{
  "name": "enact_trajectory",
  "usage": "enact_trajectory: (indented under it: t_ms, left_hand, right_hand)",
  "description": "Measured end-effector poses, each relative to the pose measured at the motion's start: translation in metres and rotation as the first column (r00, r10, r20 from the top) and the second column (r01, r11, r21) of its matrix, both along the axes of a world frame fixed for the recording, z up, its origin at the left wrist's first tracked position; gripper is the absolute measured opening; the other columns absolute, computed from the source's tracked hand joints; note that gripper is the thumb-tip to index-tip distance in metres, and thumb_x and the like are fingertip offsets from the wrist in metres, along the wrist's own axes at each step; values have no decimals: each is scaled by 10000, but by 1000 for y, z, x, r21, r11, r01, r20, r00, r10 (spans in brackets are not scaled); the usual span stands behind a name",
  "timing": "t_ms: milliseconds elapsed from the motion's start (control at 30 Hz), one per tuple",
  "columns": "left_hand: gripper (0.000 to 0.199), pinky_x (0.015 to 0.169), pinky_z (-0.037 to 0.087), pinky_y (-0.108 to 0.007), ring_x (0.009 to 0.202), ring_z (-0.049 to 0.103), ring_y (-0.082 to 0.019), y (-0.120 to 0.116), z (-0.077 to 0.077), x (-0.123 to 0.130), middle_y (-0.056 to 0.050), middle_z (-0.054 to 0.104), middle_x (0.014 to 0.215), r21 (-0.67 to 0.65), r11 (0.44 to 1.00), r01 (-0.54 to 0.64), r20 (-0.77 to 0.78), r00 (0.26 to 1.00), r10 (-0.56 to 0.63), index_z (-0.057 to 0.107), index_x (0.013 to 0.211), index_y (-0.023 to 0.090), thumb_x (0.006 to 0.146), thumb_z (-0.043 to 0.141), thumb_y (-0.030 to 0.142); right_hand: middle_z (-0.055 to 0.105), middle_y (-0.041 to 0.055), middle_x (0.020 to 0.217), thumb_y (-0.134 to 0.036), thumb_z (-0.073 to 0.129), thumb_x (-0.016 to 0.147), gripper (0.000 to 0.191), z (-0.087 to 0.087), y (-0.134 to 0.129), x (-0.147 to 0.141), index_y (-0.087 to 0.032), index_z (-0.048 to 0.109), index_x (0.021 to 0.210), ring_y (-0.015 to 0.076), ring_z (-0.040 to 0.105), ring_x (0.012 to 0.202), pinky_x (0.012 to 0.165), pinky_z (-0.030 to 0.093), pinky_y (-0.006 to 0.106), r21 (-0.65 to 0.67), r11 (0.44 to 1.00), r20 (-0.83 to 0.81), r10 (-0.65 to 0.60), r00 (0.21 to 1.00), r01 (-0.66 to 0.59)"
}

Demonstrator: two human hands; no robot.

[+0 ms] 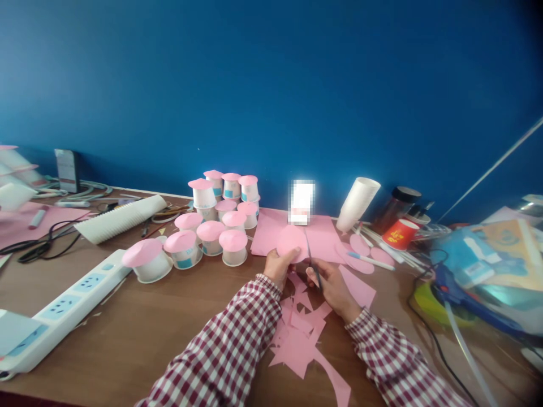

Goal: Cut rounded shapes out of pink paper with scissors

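Note:
Near the middle, my left hand point(278, 268) is closed on a round pink paper disc point(291, 242), thumb on top. My right hand point(333, 285) grips dark scissors point(315, 271), whose blades point away from me along the disc's right edge. Behind both hands lie pink paper sheets point(265, 230). Cut pink scraps point(297, 345) are spread on the table beneath and in front of my hands. Several pink ovals point(360, 264) lie to the right, with a blue and white pen point(370, 260) across them.
Several paper cups with pink cone tops point(182, 249) stand left of centre. A white power strip point(63, 311) and stacked cups point(123, 217) are farther left. At right are a red cup point(400, 234), a dark jar point(396, 209) and a blue glue gun point(470, 305).

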State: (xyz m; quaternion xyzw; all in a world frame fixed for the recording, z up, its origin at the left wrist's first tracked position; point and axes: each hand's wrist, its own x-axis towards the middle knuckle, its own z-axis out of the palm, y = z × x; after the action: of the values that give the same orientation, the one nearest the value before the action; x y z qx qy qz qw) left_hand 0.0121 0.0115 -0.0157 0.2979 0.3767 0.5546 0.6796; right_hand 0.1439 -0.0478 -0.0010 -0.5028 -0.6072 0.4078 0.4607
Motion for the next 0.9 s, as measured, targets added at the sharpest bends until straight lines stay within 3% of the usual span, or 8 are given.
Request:
enact_trajectory:
  t_ms: [500, 900]
  left_hand:
    - [360, 336, 312, -209, 353, 427, -67, -3, 7, 1, 2, 551, 487, -34, 999, -26, 15, 1000, 27, 602, 719, 88, 538, 826, 306]
    - [364, 359, 323, -210, 376, 425, -61, 0, -1, 1, -4, 565, 521, 1, 1000, -18, 0, 1000, 18, 619, 756, 72, 565, 815, 313]
  right_hand:
    - [512, -23, 605, -447, 598, 833, 371, -4, 1, 1, -146, 652, 1045, 123, 469, 551, 536, 416, 250, -27, 999, -18, -19, 1000, 18]
    - [503, -21, 621, -419, 619, 814, 333, -6, 2, 0, -154, 645, 1014, 123, 474, 561, 555, 448, 255, -42, 999, -103, 3, 995, -7]
